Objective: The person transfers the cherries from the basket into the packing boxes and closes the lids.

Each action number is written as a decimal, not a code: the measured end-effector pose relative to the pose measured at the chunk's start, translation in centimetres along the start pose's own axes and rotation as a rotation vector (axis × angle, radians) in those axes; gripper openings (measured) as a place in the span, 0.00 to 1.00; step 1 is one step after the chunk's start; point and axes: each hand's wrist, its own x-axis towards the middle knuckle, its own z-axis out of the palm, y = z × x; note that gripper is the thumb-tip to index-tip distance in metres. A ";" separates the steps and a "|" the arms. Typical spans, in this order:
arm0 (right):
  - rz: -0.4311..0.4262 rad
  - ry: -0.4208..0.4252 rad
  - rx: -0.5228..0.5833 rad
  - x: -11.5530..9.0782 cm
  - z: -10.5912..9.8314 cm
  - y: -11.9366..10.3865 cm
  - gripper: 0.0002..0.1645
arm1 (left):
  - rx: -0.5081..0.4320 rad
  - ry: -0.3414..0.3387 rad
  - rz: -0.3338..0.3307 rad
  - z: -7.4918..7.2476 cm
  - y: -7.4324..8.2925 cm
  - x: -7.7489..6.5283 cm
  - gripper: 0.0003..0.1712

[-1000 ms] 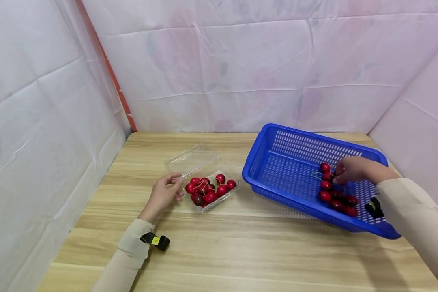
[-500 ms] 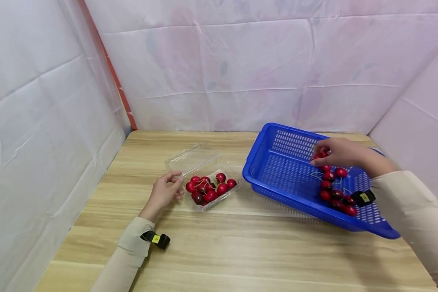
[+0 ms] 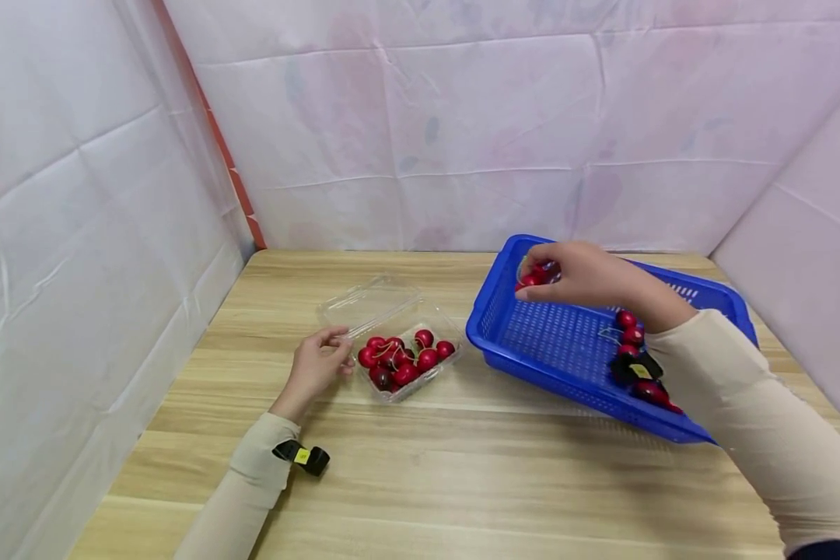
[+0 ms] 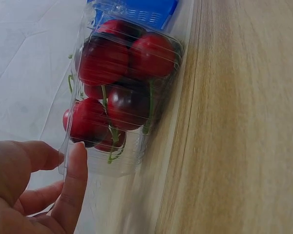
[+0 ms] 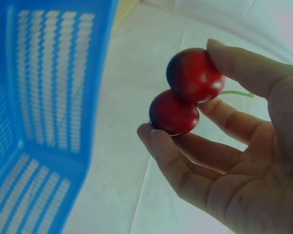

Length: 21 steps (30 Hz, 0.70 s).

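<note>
Between the thumb and fingers of my right hand (image 3: pixel 581 274) are two red cherries (image 5: pixel 193 75), one pressed against the other, with a green stem showing in the right wrist view. The hand is over the left part of the blue plastic basket (image 3: pixel 486 330), which has slotted walls. My left hand (image 3: pixel 316 365) pinches the rim of a clear plastic clamshell box (image 4: pixel 122 168) at its left corner, near the hinge. Several cherries (image 3: pixel 404 375) with stems lie in the box, and its lid (image 3: pixel 371 303) is folded back on the table.
More cherries (image 3: pixel 626 319) lie in the right half of the basket, partly hidden by the right wrist strap (image 3: pixel 635 369). Box and basket stand side by side on a wooden table (image 3: pixel 427 482). Pale sheets (image 3: pixel 462 140) hang behind and at both sides.
My right hand has picked cherries from the pile in the basket, lifted them and carried them left toward the basket's left end. The left hand has stayed at the box.
</note>
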 end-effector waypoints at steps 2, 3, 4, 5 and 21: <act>-0.031 0.015 0.017 0.6 0.2 -0.8 0.17 | -0.008 0.004 -0.005 -0.1 0.0 0.0 0.21; -0.042 0.017 0.029 0.9 0.3 -1.2 0.17 | -0.011 0.004 -0.007 -0.2 0.0 0.0 0.21; -0.049 0.018 0.040 1.1 0.5 -1.6 0.17 | -0.015 0.007 -0.010 -0.2 0.0 -0.1 0.21; -0.056 0.020 0.049 1.4 0.6 -1.9 0.17 | -0.016 0.008 -0.011 -0.3 0.0 -0.1 0.21; -0.129 0.119 0.241 7.1 6.6 -7.7 0.12 | -0.020 0.023 0.000 -1.8 -0.6 -0.4 0.21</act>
